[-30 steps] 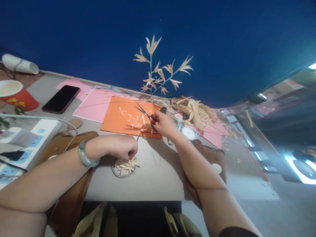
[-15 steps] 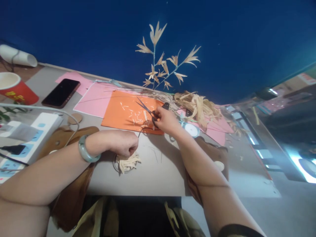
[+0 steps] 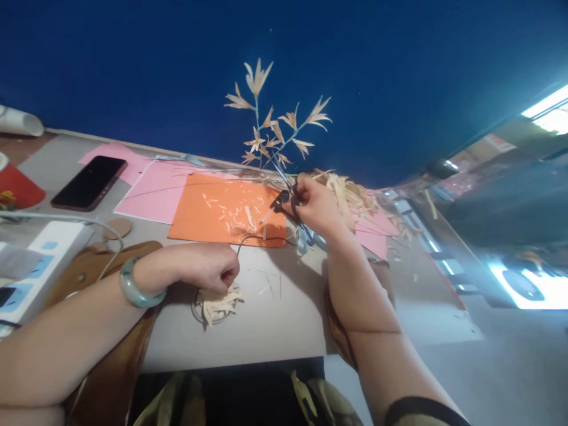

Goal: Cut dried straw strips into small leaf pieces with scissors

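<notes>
My left hand [image 3: 217, 269] is closed in a fist just above a small round dish [image 3: 194, 309] of pale cut strips [image 3: 219, 307]. From the fist a thin dark wire [image 3: 261, 238] curves to the right, along the lower edge of the orange sheet [image 3: 190, 207]. My right hand [image 3: 317, 204] grips dark scissors [image 3: 293, 198] beside that sheet's right edge, blades pointing up and away. Part of the handles is hidden by the fingers. White snippets [image 3: 233, 213] are scattered over the orange sheet. Behind the scissors rises a branch of dried, star-shaped husk flowers [image 3: 270, 133].
Pink sheets [image 3: 153, 189] and a black phone [image 3: 91, 182] lie to the left, near a red paper cup [image 3: 18, 186] and a white power strip [image 3: 66, 242]. Dried husks [image 3: 350, 192] pile up at the right. A blue wall [image 3: 155, 77] closes off the back.
My right hand has turned the scissors, so the blades now point up instead of to the left over the orange sheet. My left hand stays closed over the dish. The view has shifted slightly.
</notes>
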`<control>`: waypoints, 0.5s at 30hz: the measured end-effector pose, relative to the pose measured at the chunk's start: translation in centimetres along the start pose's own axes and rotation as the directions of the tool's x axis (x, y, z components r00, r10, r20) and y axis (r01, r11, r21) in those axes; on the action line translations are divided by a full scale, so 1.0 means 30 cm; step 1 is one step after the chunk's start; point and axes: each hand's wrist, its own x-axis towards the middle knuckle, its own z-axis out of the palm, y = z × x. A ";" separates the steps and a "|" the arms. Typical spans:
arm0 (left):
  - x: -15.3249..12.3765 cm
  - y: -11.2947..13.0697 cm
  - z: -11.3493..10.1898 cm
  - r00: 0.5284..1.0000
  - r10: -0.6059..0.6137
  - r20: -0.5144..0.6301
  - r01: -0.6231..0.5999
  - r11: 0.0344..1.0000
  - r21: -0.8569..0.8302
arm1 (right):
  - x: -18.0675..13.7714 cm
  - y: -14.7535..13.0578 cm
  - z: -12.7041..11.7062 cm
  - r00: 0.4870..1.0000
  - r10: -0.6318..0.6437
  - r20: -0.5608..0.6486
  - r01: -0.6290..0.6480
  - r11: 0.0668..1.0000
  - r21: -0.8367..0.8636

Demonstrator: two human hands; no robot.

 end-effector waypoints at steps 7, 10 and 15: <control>0.009 -0.007 -0.003 0.998 0.036 -0.044 -0.038 0.999 -0.032 | -0.003 -0.024 -0.031 0.998 0.041 -0.048 -0.039 0.999 0.032; 0.015 -0.017 -0.004 0.996 0.043 -0.080 -0.046 0.998 -0.035 | 0.000 -0.019 -0.033 0.998 0.045 -0.047 -0.044 0.999 0.022; 0.030 -0.024 -0.004 0.984 0.007 -0.175 -0.020 0.997 -0.074 | 0.001 -0.017 -0.021 0.998 0.052 -0.024 -0.049 0.994 0.095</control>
